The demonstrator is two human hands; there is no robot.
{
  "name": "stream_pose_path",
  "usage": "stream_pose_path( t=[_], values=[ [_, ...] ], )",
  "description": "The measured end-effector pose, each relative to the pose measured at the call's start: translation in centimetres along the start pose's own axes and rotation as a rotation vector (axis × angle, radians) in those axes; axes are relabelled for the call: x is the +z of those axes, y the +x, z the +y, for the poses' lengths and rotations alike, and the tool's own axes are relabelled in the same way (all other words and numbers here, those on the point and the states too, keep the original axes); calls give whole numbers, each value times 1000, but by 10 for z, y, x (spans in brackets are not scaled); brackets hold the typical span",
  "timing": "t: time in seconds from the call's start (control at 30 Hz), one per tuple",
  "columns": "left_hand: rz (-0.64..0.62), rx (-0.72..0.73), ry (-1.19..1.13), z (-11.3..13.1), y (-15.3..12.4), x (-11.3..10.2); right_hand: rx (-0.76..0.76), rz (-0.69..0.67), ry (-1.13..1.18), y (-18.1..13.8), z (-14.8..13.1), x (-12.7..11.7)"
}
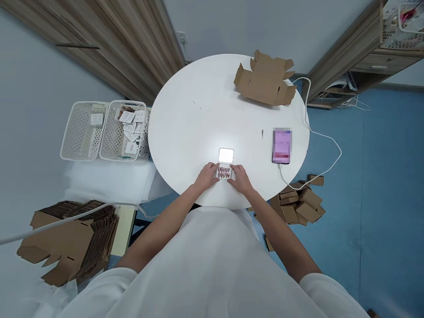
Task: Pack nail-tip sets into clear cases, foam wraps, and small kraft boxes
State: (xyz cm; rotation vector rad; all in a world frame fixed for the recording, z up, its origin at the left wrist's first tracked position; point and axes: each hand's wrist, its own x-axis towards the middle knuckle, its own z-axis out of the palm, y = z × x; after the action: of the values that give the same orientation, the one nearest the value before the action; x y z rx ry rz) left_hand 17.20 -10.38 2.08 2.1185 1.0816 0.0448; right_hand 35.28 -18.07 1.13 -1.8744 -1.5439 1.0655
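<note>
A small white hinged case (225,155) lies on the white round table (185,132) close to my body, its lid raised on the far side. In its near half sit several dark red press-on nails (224,172), set out in two rows. My left hand (206,176) grips the case's left side with the thumb and fingers. From the right, my right hand (241,179) holds the opposite side in the same manner. The fingers partly cover the case's side edges.
An unfolded cardboard box (266,79) lies at the table's far right. Nearer is a phone (282,145) on a white cable (326,134). Two white baskets (82,132) stand left, one with cards. Stacked flat cardboard (66,238) is lower left; small boxes (303,205) lie right.
</note>
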Motion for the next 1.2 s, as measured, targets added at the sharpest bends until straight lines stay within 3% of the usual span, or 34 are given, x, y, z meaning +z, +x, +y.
stream_pose_path(
  t=[0.2, 0.5, 0.83, 1.2],
  values=[
    [-45, -43, -78, 1, -1, 4, 11, 1, -28, 0, 4, 3],
    [-19, -88, -193, 0, -6, 5, 5, 16, 42, -6, 3, 0],
    [165, -436, -680, 8, -13, 22, 279, 41, 414, -7, -5, 7],
    [147, -509, -1082, 14, -38, -2, 184, 48, 555, -27, -20, 8]
  ],
)
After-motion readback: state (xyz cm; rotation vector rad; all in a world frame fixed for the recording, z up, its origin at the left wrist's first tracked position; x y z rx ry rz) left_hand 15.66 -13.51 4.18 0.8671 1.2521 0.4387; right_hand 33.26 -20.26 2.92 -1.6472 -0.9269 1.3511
